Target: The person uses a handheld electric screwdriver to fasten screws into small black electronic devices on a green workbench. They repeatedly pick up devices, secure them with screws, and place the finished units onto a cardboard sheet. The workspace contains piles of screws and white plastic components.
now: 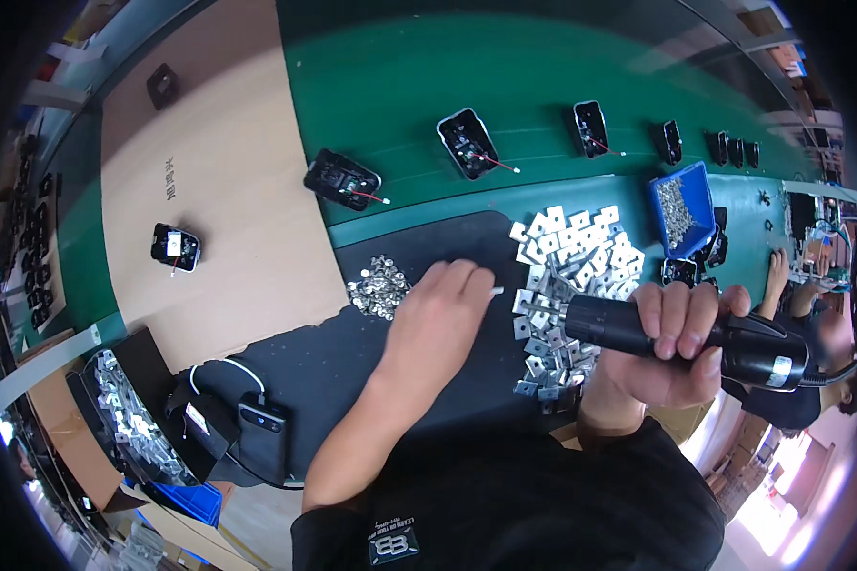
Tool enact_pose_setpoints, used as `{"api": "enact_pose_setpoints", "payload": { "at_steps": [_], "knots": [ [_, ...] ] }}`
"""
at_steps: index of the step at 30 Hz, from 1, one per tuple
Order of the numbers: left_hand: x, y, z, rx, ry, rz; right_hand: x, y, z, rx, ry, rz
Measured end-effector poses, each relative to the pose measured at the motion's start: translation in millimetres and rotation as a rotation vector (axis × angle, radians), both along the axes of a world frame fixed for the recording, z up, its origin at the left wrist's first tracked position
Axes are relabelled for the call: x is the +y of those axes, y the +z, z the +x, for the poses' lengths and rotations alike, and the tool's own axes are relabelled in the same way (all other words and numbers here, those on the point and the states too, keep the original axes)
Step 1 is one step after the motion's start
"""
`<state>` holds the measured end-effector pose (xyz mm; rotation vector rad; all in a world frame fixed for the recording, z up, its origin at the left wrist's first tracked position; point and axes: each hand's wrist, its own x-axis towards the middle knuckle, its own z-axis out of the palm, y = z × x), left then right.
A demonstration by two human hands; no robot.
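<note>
My right hand (671, 343) is wrapped round a black electric screwdriver (600, 322), its bit pointing left over a pile of metal plates with holes (581, 252). My left hand (438, 309) is closed in a pinch above the black mat (476, 381). A small pale metal piece (497, 291) juts from its fingertips, most of it hidden. Just left of that hand lies a heap of small round metal parts (379, 288), partly covered by it. Black plastic housings with red wires, such as one housing (345, 179) and another housing (468, 145), stand in a row beyond.
A cardboard sheet (229, 143) covers the left side, with a black housing (175, 246) on it. At right stands a blue bin (684, 211) of small screws. A power bank (263, 438) with a white cable lies near left. Another person's arm (777, 278) shows far right.
</note>
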<state>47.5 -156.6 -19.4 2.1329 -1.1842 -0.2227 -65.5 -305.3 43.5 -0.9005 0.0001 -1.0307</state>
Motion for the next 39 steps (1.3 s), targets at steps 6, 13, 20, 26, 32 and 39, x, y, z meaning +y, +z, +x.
{"api": "enact_pose_setpoints", "payload": {
  "at_steps": [6,13,20,26,32,39],
  "knots": [
    [57.3,25.4,77.3,0.095,0.47,-0.085,22.0,-13.5,47.8,0.231,-0.095,0.025],
    [35.5,12.0,117.8,-0.194,0.388,-0.106,49.4,-44.8,100.1,0.3,-0.007,-0.121],
    [24.3,-3.3,121.3,-0.14,0.46,0.016,52.0,-48.1,97.9,0.303,0.023,-0.074],
    [29.0,5.0,131.7,-0.071,0.438,-0.043,56.0,-40.7,101.4,0.25,0.016,-0.083],
    [80.8,52.9,53.2,0.04,0.346,-0.054,49.2,-48.5,96.8,0.2,-0.003,-0.068],
    [106.8,17.3,-24.8,0.241,0.207,0.02,45.7,-9.6,67.9,0.084,0.061,0.008]
  ]
}}
